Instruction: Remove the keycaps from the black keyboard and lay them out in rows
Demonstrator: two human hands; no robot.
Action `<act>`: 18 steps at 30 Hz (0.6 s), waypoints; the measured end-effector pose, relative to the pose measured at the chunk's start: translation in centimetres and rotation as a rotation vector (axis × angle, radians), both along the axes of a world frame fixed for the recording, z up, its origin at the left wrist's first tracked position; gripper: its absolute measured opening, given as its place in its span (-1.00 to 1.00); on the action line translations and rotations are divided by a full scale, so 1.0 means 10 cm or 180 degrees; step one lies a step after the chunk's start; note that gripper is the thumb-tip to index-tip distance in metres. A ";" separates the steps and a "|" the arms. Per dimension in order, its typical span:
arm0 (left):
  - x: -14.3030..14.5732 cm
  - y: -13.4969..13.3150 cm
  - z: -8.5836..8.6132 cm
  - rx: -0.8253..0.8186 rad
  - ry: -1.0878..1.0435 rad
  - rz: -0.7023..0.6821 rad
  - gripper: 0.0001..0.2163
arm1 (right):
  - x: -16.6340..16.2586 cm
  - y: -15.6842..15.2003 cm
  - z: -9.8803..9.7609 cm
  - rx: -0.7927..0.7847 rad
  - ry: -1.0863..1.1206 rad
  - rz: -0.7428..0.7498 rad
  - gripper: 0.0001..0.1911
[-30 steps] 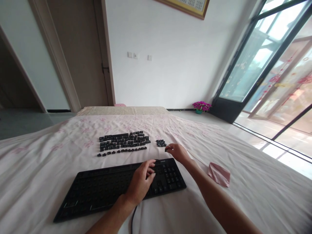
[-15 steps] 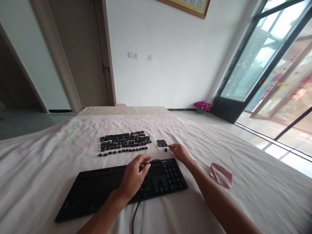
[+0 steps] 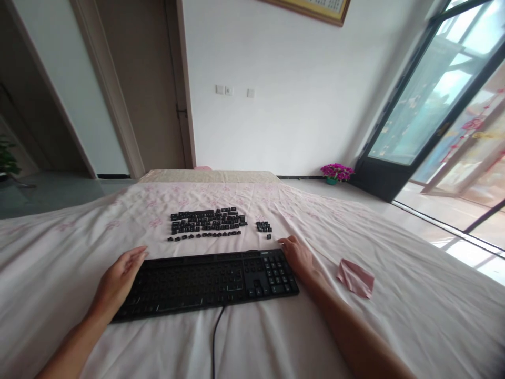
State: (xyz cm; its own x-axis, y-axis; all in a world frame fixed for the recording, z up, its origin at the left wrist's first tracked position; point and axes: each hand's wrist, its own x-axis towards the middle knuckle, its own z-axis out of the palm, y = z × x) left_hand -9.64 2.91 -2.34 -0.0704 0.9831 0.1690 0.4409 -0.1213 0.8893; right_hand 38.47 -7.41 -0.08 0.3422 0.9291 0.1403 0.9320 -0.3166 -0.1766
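A black keyboard lies on the pink-patterned sheet, most of its keycaps off, with caps left on the right-hand number block. My left hand rests against its left end, fingers stretched out. At its right end lies my right hand, fingers extended along the edge. Beyond the keyboard, rows of loose black keycaps are laid out, with a small cluster of keycaps and a single keycap to their right.
A pink cloth lies to the right of the keyboard. The keyboard's cable runs toward me. A flower pot stands on the floor by the glass door. A doorway opens behind.
My right hand set a keycap down beside the small cluster and drew back to the keyboard's right end. My left hand left the middle keys for the left end. The keyboard now lies straighter.
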 end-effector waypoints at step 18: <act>0.09 -0.03 0.07 -0.0396 -0.1093 0.0253 -0.50 | 0.04 0.00 -0.04 -0.0067 -0.0051 0.0141 -0.63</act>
